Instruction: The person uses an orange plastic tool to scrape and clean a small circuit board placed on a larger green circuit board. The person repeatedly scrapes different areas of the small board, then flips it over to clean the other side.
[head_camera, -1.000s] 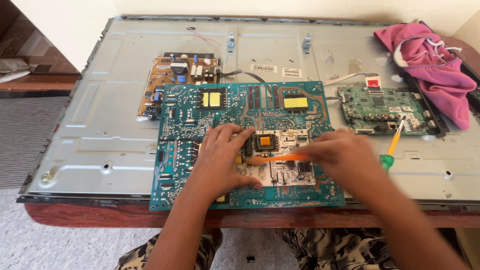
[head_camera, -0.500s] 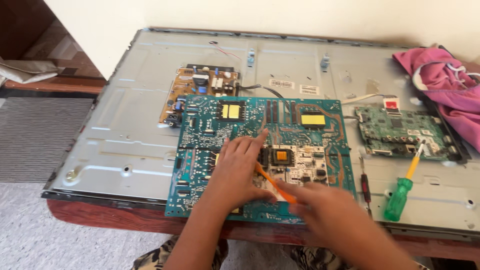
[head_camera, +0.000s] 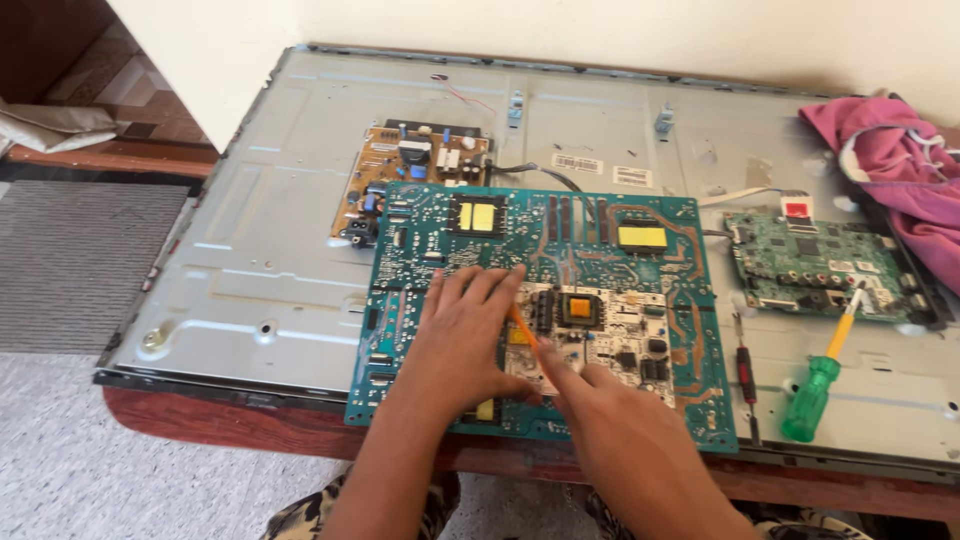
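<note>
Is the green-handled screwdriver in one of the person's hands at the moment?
No, the green-handled screwdriver lies on the metal panel, apart from both hands, to the right of the teal board.

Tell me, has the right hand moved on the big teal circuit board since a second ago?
Yes. The right hand has pulled back from the orange-centred component toward the teal circuit board's near edge.

At the left of the frame the grey metal panel (head_camera: 250, 250) lies bare, so a hand can pass there freely. In the middle, the teal circuit board (head_camera: 560, 300) and the brown board (head_camera: 415, 180) behind it take the room. At the right, the passage is narrow: a green screwdriver (head_camera: 815, 390), a small red screwdriver (head_camera: 745, 375), a green board (head_camera: 815, 265) and a pink cloth (head_camera: 900, 170) stand in the way.
</note>
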